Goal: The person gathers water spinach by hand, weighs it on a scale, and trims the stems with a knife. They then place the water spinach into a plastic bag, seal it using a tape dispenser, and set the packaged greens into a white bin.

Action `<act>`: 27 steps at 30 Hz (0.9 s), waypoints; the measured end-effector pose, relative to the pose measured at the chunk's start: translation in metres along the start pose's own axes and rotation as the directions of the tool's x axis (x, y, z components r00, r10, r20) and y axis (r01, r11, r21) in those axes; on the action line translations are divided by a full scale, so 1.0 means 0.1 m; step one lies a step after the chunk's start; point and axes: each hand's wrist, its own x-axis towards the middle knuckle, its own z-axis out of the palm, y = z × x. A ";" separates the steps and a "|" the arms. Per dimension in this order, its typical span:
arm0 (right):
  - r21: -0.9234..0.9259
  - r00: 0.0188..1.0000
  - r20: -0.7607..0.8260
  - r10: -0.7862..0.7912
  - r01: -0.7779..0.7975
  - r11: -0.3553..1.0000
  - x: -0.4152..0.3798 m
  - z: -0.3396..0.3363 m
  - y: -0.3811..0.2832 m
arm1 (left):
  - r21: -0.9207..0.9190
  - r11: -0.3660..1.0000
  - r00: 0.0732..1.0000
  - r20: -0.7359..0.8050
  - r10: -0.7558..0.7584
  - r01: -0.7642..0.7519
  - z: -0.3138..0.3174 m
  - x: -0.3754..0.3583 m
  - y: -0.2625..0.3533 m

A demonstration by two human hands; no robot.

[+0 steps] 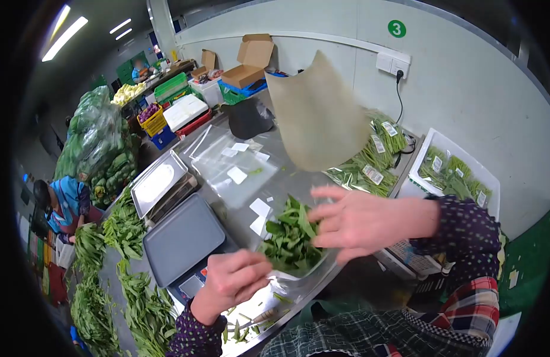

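A bunch of leafy greens (292,238) stands at the steel table's front edge, with what looks like a clear plastic bag (304,278) around its lower part. My left hand (236,278) is closed in a pinch at the left edge of this bag. On the other side, my right hand (367,221) has its fingers apart, resting against the leaves; its fingertips are partly hidden. Cut stem pieces (239,330) and a knife (257,318) lie below my left hand. A grey scale tray (184,239) sits just beyond that hand.
Loose greens (141,303) cover the table's left side. Flat clear bags (227,172) and white labels (260,208) lie behind. A curved beige sheet (319,119) stands near labelled packs (376,152). A white foam box (456,169) holds more packs. A co-worker (69,202) handles greens at far left.
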 end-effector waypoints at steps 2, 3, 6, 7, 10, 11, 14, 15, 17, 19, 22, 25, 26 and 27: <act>0.010 1.000 0.024 -0.011 0.011 1.000 -0.16 0.43 0.22 | -0.016 0.999 0.999 0.030 -0.046 0.046 0.05 0.00 -0.03; -0.025 0.994 -0.098 -0.045 0.043 0.999 -0.21 0.56 0.33 | 0.020 0.979 0.980 -0.016 -0.200 0.201 0.11 -0.04 -0.12; -0.116 0.973 -0.215 0.084 -0.110 0.987 -0.20 0.71 0.70 | 0.063 0.897 0.875 -0.261 -0.409 0.438 0.13 0.15 -0.36; -0.109 0.971 -0.222 0.084 -0.110 0.988 -0.23 0.65 0.74 | 0.006 0.856 0.813 -0.316 -0.489 0.517 0.09 0.20 -0.38; -0.105 0.877 -0.479 0.033 -0.095 0.990 -0.37 0.33 0.36 | 0.598 0.764 0.951 -0.304 -0.064 0.243 -0.22 0.18 0.17; -0.117 0.869 -0.493 0.026 -0.096 0.988 -0.51 0.32 0.14 | 0.560 0.812 0.970 -0.240 -0.031 0.164 -0.20 0.08 0.33; -0.026 0.933 -0.345 0.104 -0.121 0.992 -0.97 0.89 -0.49 | 0.483 0.840 0.839 0.325 -0.436 0.249 0.23 -0.53 0.81; 0.022 0.963 -0.220 0.157 -0.156 0.988 -1.16 1.25 -0.66 | 0.209 0.955 0.957 0.154 -0.246 0.212 0.67 -1.00 0.76; 0.084 0.966 0.075 0.247 -0.253 0.964 -1.42 1.87 -0.98 | 0.070 0.984 0.940 0.290 -0.177 0.163 1.25 -1.39 0.89; 0.215 0.931 0.129 0.342 -0.363 0.907 -1.47 2.16 -1.31 | 0.050 0.984 0.920 0.348 -0.180 0.173 1.70 -1.85 0.98; 0.572 0.899 0.019 0.438 -0.369 0.733 -1.07 2.37 -1.69 | 0.093 0.982 0.945 0.272 -0.184 0.164 1.81 -1.94 1.13; 0.761 0.928 0.124 0.351 -0.316 0.567 -0.59 2.48 -1.78 | 0.144 0.976 0.961 0.202 -0.188 0.161 1.84 -1.99 1.13; 0.799 0.936 0.181 0.301 -0.318 0.509 -0.50 2.64 -1.74 | 0.157 0.974 0.967 0.166 -0.191 0.166 1.84 -2.01 1.11; 0.806 0.941 0.201 0.274 -0.318 0.499 -0.42 2.74 -1.71 | 0.171 0.972 0.967 0.172 -0.190 0.161 1.82 -2.01 1.10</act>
